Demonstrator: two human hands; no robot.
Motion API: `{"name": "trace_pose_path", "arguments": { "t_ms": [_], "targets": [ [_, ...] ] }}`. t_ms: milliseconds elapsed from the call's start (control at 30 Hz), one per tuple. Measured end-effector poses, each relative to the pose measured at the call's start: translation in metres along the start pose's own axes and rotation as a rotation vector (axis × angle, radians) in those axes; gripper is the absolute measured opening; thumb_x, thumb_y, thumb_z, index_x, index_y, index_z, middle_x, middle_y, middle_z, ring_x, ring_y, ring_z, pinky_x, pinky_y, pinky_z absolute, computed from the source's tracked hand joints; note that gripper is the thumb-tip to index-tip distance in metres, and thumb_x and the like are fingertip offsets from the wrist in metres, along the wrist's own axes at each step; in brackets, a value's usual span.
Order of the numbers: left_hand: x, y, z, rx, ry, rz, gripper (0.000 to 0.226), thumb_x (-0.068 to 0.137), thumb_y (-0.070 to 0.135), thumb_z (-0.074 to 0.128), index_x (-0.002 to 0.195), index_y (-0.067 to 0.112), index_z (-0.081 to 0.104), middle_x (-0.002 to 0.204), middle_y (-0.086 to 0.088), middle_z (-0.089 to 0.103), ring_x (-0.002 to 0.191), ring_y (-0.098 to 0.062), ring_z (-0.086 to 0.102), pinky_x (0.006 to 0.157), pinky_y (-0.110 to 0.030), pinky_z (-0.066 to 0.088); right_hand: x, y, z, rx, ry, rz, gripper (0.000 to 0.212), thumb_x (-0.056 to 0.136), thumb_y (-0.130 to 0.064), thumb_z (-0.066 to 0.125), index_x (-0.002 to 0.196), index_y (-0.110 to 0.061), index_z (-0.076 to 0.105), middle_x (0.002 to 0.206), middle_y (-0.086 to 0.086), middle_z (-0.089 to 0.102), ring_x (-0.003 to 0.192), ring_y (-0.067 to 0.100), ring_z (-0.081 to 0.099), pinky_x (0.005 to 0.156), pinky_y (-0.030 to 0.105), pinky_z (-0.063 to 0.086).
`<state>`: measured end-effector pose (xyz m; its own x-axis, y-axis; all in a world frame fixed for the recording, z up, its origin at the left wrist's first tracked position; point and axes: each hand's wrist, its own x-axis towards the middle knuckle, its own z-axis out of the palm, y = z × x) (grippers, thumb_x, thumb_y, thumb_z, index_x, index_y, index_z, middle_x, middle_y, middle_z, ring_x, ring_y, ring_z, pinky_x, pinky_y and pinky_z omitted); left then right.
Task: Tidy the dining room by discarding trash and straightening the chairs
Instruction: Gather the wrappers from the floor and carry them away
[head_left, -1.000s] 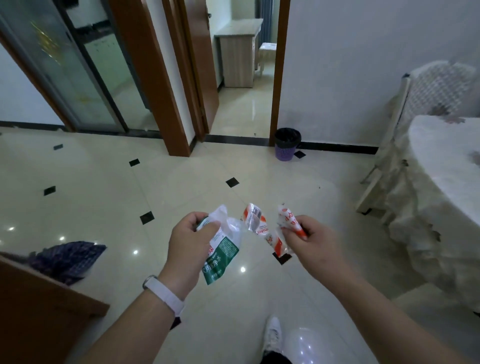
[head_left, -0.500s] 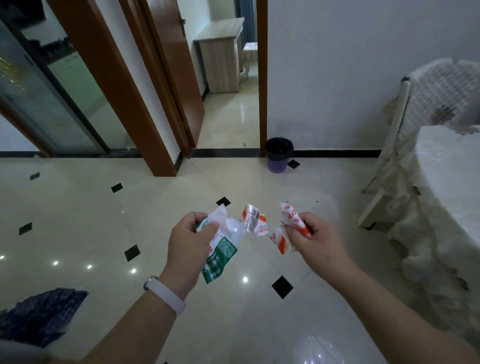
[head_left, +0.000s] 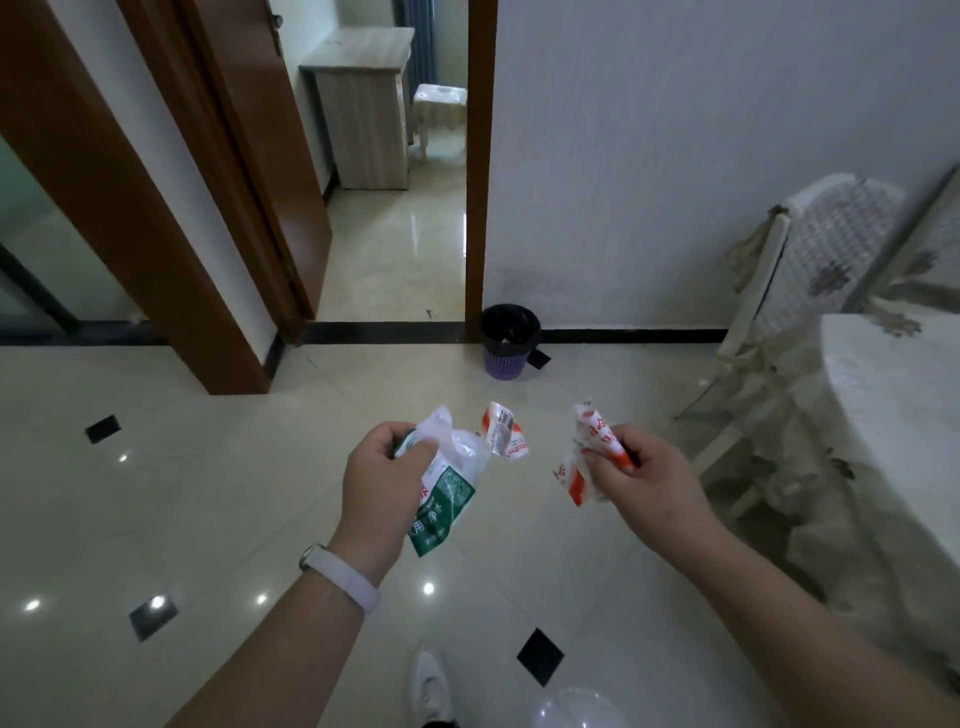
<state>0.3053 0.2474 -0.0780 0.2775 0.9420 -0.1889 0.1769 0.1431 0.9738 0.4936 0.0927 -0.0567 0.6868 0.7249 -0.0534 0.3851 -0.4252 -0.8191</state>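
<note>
My left hand grips a crumpled clear plastic wrapper with a green label, and a small red-and-white wrapper sticks out at its top right. In my right hand I pinch another red-and-white wrapper. Both hands are held at waist height over the tiled floor. Ahead, a purple bin with a black liner stands against the wall by the door frame. A white chair with a lace cover stands at the right beside the table.
The dining table under a white cloth fills the right edge. An open brown door leads to a room with a wooden cabinet. A glass sliding door is at the far left. My white shoe shows at the bottom.
The view has moved forward and turned, so the bin is nearer and more central. My hands have drifted a little apart, still holding the same wrappers. The dark cloth at the lower left is out of view.
</note>
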Motion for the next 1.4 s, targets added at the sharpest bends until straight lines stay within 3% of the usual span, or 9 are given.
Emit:
{"name": "trace_pose_path", "arguments": {
  "t_ms": [133, 367, 500, 633, 733, 867, 967, 1133, 1400],
  "targets": [
    [0.079, 0.029, 0.000, 0.013, -0.065, 0.031, 0.005, 0.087, 0.013, 0.066, 0.084, 0.017, 0.066, 0.078, -0.007, 0.069, 0.066, -0.022, 0.065, 0.054, -0.032, 0.053, 0.061, -0.036, 0.018, -0.013, 0.039, -0.013, 0.010, 0.089, -0.019, 0.066, 0.080, -0.014, 0.068, 0.068, 0.005, 0.062, 0.054, 0.005, 0.047, 0.054, 0.023, 0.038],
    [0.179, 0.059, 0.026, 0.018, -0.146, 0.001, 0.006, 0.088, 0.012, 0.066, 0.086, 0.017, 0.066, 0.081, -0.007, 0.070, 0.071, -0.026, 0.070, 0.056, -0.034, 0.056, 0.136, -0.048, 0.036, -0.003, 0.067, 0.041, 0.013, 0.087, -0.019, 0.063, 0.075, -0.021, 0.067, 0.066, -0.015, 0.064, 0.053, 0.005, 0.051, 0.051, 0.018, 0.039],
    [0.236, 0.059, 0.060, 0.059, -0.163, -0.026, 0.008, 0.088, 0.011, 0.066, 0.084, 0.018, 0.066, 0.082, -0.007, 0.070, 0.076, -0.030, 0.069, 0.061, -0.039, 0.057, 0.197, -0.029, 0.037, -0.016, 0.083, 0.094, 0.009, 0.090, -0.027, 0.062, 0.083, -0.022, 0.066, 0.072, 0.001, 0.065, 0.064, 0.020, 0.057, 0.060, 0.037, 0.050],
    [0.297, 0.061, 0.100, 0.089, -0.184, -0.050, 0.007, 0.089, 0.011, 0.065, 0.086, 0.017, 0.066, 0.085, -0.009, 0.070, 0.077, -0.030, 0.070, 0.059, -0.034, 0.057, 0.279, -0.008, 0.039, 0.004, 0.075, 0.108, 0.014, 0.091, -0.026, 0.063, 0.077, -0.021, 0.063, 0.070, 0.003, 0.062, 0.057, 0.012, 0.053, 0.056, 0.032, 0.047],
    [0.351, 0.072, 0.133, 0.130, -0.157, -0.061, 0.006, 0.090, 0.013, 0.065, 0.089, 0.018, 0.066, 0.089, -0.008, 0.070, 0.079, -0.028, 0.070, 0.060, -0.035, 0.057, 0.353, 0.002, 0.038, 0.042, 0.068, 0.117, 0.014, 0.091, -0.026, 0.063, 0.078, -0.020, 0.064, 0.071, 0.006, 0.062, 0.061, 0.017, 0.055, 0.059, 0.038, 0.049],
    [0.416, 0.100, 0.181, 0.163, -0.127, -0.088, 0.005, 0.090, 0.013, 0.064, 0.092, 0.017, 0.066, 0.090, -0.009, 0.070, 0.080, -0.028, 0.070, 0.064, -0.038, 0.059, 0.441, 0.001, 0.026, 0.103, 0.012, 0.114, 0.017, 0.091, -0.023, 0.062, 0.078, -0.034, 0.062, 0.069, -0.003, 0.061, 0.059, 0.005, 0.054, 0.054, 0.014, 0.041],
    [0.458, 0.114, 0.220, 0.202, -0.132, -0.065, 0.004, 0.090, 0.013, 0.063, 0.089, 0.017, 0.066, 0.089, -0.009, 0.069, 0.080, -0.029, 0.068, 0.063, -0.035, 0.057, 0.501, 0.003, 0.013, 0.100, -0.018, 0.129, 0.019, 0.090, -0.021, 0.063, 0.072, -0.028, 0.062, 0.064, -0.002, 0.058, 0.054, 0.009, 0.049, 0.051, 0.017, 0.038],
    [0.519, 0.131, 0.271, 0.223, -0.161, -0.077, 0.004, 0.090, 0.013, 0.064, 0.089, 0.016, 0.065, 0.090, -0.008, 0.068, 0.079, -0.025, 0.067, 0.059, -0.029, 0.049, 0.581, 0.007, 0.002, 0.100, -0.008, 0.144, 0.013, 0.093, -0.023, 0.060, 0.080, -0.024, 0.065, 0.071, 0.001, 0.063, 0.063, 0.014, 0.054, 0.058, 0.027, 0.042],
    [0.645, 0.134, 0.293, 0.201, -0.196, -0.103, 0.004, 0.088, 0.012, 0.065, 0.087, 0.015, 0.067, 0.084, -0.008, 0.069, 0.073, -0.025, 0.065, 0.060, -0.032, 0.049, 0.681, 0.002, 0.035, 0.109, 0.011, 0.245, 0.015, 0.091, -0.023, 0.061, 0.076, -0.022, 0.063, 0.062, -0.004, 0.058, 0.050, 0.001, 0.046, 0.047, 0.011, 0.035]
  ]
}}
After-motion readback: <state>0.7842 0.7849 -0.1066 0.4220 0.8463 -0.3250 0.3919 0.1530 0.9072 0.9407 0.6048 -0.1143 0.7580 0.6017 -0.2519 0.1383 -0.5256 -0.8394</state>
